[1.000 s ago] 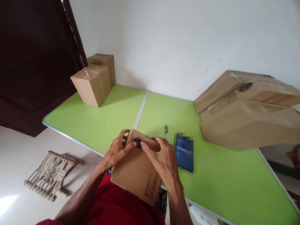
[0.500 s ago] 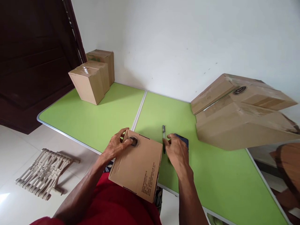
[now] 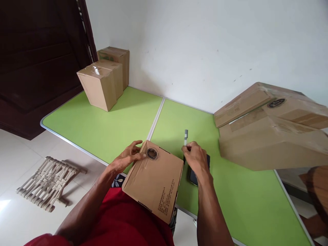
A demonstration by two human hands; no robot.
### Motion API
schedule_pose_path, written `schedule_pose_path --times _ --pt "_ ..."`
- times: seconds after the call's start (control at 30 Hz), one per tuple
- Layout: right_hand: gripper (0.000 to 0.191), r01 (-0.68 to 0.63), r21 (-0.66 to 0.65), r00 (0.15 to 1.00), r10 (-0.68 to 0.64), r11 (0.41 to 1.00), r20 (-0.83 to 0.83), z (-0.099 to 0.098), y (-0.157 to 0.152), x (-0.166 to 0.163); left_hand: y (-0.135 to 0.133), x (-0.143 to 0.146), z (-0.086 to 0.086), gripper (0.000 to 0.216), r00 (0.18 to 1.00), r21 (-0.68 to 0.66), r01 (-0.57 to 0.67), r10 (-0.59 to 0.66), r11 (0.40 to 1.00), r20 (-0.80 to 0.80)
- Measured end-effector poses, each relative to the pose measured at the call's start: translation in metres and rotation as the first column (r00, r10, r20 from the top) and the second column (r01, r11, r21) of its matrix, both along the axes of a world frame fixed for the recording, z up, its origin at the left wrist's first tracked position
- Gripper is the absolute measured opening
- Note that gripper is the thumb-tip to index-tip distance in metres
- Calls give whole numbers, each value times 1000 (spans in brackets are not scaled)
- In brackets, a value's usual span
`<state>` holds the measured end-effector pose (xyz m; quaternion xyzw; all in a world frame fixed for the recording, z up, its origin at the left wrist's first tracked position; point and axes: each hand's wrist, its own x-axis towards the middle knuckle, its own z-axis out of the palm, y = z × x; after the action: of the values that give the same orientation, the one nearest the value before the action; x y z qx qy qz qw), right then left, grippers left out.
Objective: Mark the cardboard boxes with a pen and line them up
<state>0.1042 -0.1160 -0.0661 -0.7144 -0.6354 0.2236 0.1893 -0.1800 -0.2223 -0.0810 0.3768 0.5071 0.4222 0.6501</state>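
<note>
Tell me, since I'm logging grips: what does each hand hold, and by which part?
The right hand pinches the pen at its lower end. The left hand steadies the cardboard box at its upper left corner, fingers spread.

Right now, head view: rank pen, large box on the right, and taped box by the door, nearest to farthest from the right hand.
From the right hand:
1. Pen, at its fingers, just beyond them.
2. Large box, to the right on the table.
3. Taped box, far left corner, by the door.
</note>
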Motion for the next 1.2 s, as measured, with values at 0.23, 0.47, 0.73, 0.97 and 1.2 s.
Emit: schedule_pose_path --times 0.23,0.47,0.73,0.97,1.2 --pt "58 -38 85 563 92 996 -821 58 -35 -13 21 23 -7 78 989 52 -144 145 988 -8" --pt "21 64 131 53 127 989 -990 42 -56 -58 28 35 -15 74 980 161 -188 197 969 -40" --pt "33 160 222 267 175 962 -948 26 -66 -77 25 31 -21 78 987 242 -155 158 958 6" --pt "36 138 232 329 176 963 -928 14 -68 -79 21 29 -23 79 992 342 -125 119 931 37" --pt "21 85 349 426 283 933 -859 2 -67 -71 20 28 -29 79 994 390 -110 111 914 21"
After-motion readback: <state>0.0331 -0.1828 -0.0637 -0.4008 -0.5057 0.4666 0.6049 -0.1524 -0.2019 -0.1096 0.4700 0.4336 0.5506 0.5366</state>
